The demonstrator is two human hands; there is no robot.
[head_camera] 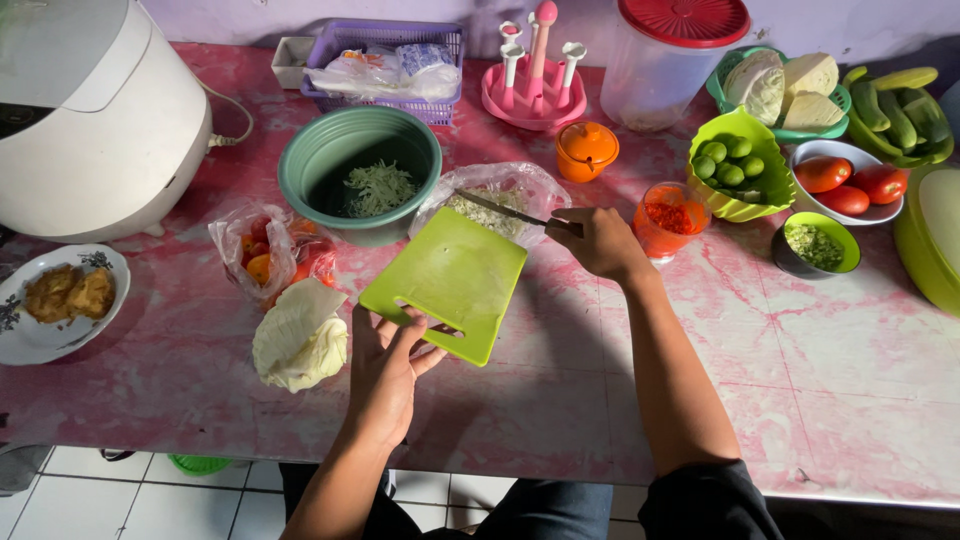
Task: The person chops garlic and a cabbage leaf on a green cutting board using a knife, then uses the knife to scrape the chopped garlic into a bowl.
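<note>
— Nearest to us, the left hand (385,365) is gripping the near edge of the green cutting board (447,283), fingers curled through its handle slot, and tilting the far edge up toward the clear plastic bag (497,197).

— And the right hand (603,243)?

— It is closed around the handle of a knife (503,210), with the blade reaching left across the top of the board, just over the bag's open mouth. Shredded cabbage is sitting in the bag and in the green bowl (358,172) beside it.

— How would you judge the handling?

— I would be keeping the board's far edge right over the bag's mouth and dragging the flat of the blade along the surface, edge turned away from the left fingers. The bag looks floppy, so spilling is the likely slip.

— Anything crowding the hands?

— A cabbage wedge (298,337) is lying just left of the left hand, and a glass of chopped red chilli (668,218) is standing just right of the right hand.
</note>
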